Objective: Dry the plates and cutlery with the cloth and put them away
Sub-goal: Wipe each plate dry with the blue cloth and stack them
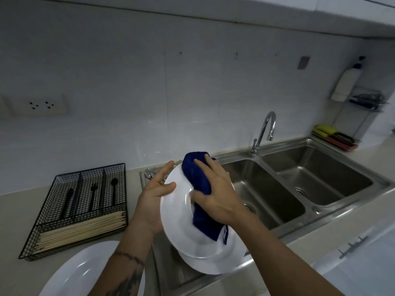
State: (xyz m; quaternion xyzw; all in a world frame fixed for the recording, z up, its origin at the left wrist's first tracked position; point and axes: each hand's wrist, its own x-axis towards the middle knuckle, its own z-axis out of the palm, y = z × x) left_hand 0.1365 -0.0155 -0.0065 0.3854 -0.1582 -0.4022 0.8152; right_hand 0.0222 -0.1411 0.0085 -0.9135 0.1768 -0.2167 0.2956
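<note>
My left hand [155, 193] holds a white plate [177, 221] by its left rim, tilted up over the steel draining board. My right hand [215, 191] presses a dark blue cloth [195, 176] against the plate's face, thumb and fingers spread over the cloth. More white plates [215, 263] lie stacked just beneath the held one. Cutlery [149, 174] lies at the back of the draining board, mostly hidden behind my left hand. Another white plate [83, 272] rests on the counter at the lower left.
A black wire organizer [70, 212] on the left counter holds black cutlery and several chopsticks. A double steel sink [299, 184] with a tap [265, 133] lies to the right. Sponges [333, 135] and a bottle [346, 82] stand at the far right.
</note>
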